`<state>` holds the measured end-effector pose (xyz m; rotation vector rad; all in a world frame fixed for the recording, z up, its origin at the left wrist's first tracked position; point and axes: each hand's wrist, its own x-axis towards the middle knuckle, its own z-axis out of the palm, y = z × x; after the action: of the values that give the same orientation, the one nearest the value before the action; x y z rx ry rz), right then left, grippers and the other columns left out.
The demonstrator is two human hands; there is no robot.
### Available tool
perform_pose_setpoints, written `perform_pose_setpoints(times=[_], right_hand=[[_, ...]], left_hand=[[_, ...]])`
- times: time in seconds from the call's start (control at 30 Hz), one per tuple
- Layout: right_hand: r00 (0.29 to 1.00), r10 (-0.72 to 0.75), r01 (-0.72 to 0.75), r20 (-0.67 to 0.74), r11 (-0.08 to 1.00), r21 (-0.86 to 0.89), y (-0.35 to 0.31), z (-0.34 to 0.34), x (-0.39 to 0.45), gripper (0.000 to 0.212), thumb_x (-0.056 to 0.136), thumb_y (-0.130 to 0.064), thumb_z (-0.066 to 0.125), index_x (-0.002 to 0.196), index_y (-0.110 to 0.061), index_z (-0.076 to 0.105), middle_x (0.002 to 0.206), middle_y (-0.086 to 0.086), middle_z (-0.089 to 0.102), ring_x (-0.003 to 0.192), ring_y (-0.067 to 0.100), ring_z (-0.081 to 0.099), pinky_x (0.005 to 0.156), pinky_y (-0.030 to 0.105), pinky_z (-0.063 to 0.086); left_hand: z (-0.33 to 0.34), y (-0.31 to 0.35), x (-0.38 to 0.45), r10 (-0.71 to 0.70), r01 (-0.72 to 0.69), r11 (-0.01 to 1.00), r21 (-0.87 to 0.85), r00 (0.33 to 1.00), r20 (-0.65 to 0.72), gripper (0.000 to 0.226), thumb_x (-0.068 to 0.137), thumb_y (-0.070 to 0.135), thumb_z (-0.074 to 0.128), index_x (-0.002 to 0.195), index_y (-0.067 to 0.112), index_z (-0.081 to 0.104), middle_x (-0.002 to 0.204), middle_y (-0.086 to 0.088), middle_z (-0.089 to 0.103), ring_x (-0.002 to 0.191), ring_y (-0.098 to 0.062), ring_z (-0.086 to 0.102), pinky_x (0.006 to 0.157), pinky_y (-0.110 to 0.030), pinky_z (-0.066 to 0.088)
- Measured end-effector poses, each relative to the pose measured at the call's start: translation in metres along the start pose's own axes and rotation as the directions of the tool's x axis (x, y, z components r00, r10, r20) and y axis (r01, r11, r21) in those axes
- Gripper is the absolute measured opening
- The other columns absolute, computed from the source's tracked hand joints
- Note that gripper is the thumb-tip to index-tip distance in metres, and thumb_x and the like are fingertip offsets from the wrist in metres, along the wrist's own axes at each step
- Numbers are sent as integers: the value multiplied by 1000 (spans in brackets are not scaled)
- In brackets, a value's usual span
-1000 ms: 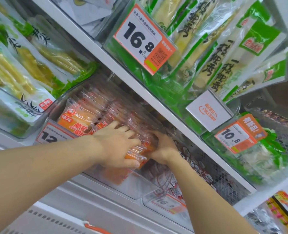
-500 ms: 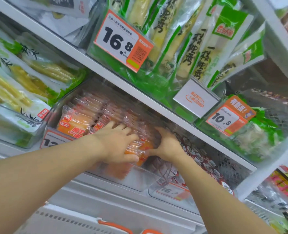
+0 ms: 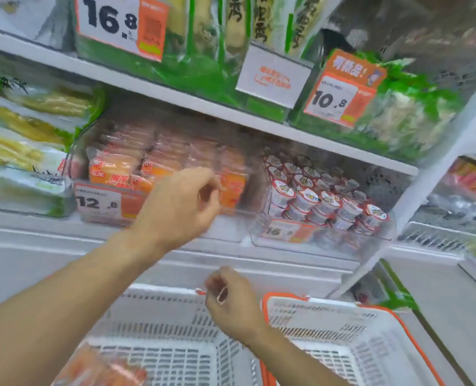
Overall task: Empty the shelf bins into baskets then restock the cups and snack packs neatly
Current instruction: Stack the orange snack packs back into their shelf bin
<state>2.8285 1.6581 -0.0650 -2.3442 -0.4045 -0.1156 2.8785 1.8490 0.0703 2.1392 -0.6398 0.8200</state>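
white shop shelves [image 3: 342, 147] fill the view, holding a clear plastic bin of orange snack packs [image 3: 153, 168] beside a clear bin of small red-lidded cups [image 3: 323, 199], with green vegetable bags [image 3: 203, 37] on the shelf above. below stand two white slatted baskets with orange rims [image 3: 342, 324], the left one holding orange packs [image 3: 97, 369] in its near corner. the left hand [image 3: 181, 204] reaches up at the snack bin's front, fingers loosely curled and empty, while the right hand [image 3: 228, 302] hangs over the baskets, fingers curled in, seemingly holding nothing, though blur obscures it.

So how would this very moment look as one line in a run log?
phase: emptying snack bin | left hand: reaching at orange snack packs | right hand: empty, over white basket | cups: in bin
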Motion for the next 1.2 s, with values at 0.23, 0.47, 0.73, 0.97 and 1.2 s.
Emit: perform_pose_setpoints(times=[0.23, 0.47, 0.73, 0.97, 1.2], right_hand=[[865, 347, -373, 362, 928, 3, 48, 95, -36, 45, 92, -13, 64, 133, -13, 47, 106, -1, 46, 69, 16, 49, 73, 40, 49], [668, 423, -446, 612, 886, -125, 65, 202, -51, 61, 86, -25, 76, 138, -9, 47, 129, 11, 51, 108, 29, 58, 83, 34, 46], [674, 481, -356, 560, 877, -324, 69, 264, -57, 73, 86, -41, 76, 143, -9, 43, 134, 13, 57, 127, 31, 48, 103, 39, 45], [452, 582, -534, 676, 784, -317, 84, 247, -44, 25, 77, -31, 84, 90, -14, 70, 79, -2, 66, 71, 12, 63, 53, 21, 40], [269, 671, -847, 691, 507, -163, 102, 207, -42, 23, 82, -23, 76, 94, -5, 69, 92, 12, 74, 84, 24, 74, 72, 34, 62]], left_hand=[[16, -72, -172, -597, 595, 768, 237, 531, 601, 9, 89, 23, 70, 95, 16, 68, 90, 0, 69, 82, -19, 65, 79, -32, 51], [-3, -130, -336, -752, 536, 484, 692, -150, 642, 91, 77, 54, 78, 147, 12, 39, 147, -6, 45, 132, -25, 47, 109, -36, 39], [29, -143, -386, -695, 625, 300, 721, -375, 614, 64, 84, 13, 78, 132, 17, 36, 103, 3, 56, 82, -11, 59, 55, -15, 50], [17, -145, -399, -680, 489, 434, 757, -373, 631, 98, 76, 22, 83, 152, 29, 22, 135, -7, 58, 113, -24, 62, 98, -41, 52], [19, -130, -386, -656, 478, 455, 751, -390, 646, 86, 75, 46, 84, 141, 10, 42, 134, -8, 57, 112, -21, 60, 95, -32, 49]])
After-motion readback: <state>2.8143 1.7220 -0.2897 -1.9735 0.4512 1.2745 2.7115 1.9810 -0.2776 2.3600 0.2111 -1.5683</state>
